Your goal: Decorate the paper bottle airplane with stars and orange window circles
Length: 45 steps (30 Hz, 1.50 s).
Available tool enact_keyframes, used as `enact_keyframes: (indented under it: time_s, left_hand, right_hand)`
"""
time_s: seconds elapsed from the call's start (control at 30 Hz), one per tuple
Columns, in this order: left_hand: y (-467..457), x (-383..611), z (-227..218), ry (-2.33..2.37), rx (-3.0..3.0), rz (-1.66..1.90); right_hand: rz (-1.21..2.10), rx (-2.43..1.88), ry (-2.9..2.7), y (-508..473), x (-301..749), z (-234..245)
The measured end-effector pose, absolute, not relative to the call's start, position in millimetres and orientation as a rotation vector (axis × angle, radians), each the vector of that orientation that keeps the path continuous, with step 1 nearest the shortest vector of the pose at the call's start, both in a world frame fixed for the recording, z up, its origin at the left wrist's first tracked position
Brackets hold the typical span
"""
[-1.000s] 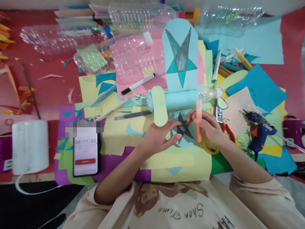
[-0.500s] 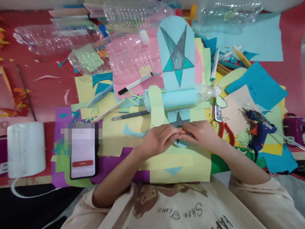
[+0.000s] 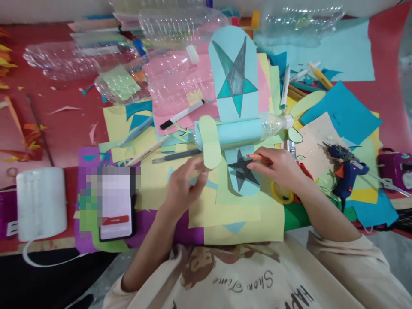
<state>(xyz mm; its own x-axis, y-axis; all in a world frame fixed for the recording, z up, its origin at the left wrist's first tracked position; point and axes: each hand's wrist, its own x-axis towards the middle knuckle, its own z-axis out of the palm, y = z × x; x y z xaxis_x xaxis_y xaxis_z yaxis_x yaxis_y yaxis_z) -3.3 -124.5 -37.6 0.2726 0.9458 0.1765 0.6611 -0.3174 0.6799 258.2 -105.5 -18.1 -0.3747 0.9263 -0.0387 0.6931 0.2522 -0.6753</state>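
Note:
A clear plastic bottle (image 3: 277,124) wrapped in light blue paper (image 3: 240,132) lies sideways in front of me. Light blue paper wings extend from both sides; the far one (image 3: 236,103) bears a green and grey star, the near one a dark star (image 3: 241,171). A light green paper strip (image 3: 210,141) crosses the bottle's left end. My left hand (image 3: 186,184) is curled at the strip's near end, fingertips partly hidden by it. In my right hand (image 3: 280,165) is a slim orange marker (image 3: 255,157), its tip pointing left above the near wing.
Several clear bottles (image 3: 80,60) lie at the back. A phone (image 3: 116,206) rests at left. Scissors with a yellow handle (image 3: 281,195), red-handled pliers (image 3: 304,171) and a blue glue gun (image 3: 347,178) are at right, among coloured papers and markers (image 3: 182,114).
My hands have parted from over the near wing. The left moved left to the green strip; the right moved up and right with the orange marker, uncovering the dark star.

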Motion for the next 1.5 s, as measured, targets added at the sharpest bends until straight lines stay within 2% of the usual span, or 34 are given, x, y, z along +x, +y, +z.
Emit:
enact_keyframes:
  time_s: [0.2,0.43,0.8,1.0,1.13,1.2,1.33,1.5]
  left_hand:
    - [-119,-25,-48,1.684,2.266,0.884]
    - [-93,-6,-52,1.432,2.206,0.887]
    - [-57,8,-58,1.378,2.186,0.879]
    - [-59,-2,-63,1.380,1.993,0.919]
    - [-67,-2,-62,1.320,1.908,0.883]
    - [-72,1,-61,1.346,1.925,0.849]
    - [-77,6,-62,1.390,2.026,0.822]
    - [-77,8,-69,1.308,2.192,0.923]
  right_hand:
    - [0.927,-1.506,-2.106,-106,259,-19]
    - [0.949,-1.478,-2.071,-107,259,-15]
    - [1.271,-1.361,-1.791,-101,274,-12]
    - [1.584,-0.982,-1.528,-97,289,-4]
    - [1.576,-0.780,-1.164,-84,301,-5]
    - [1.609,-0.843,-1.032,-77,302,-4]
    - [1.428,-0.964,-1.095,-70,288,4]
    - [1.407,-0.990,-1.234,-64,258,16]
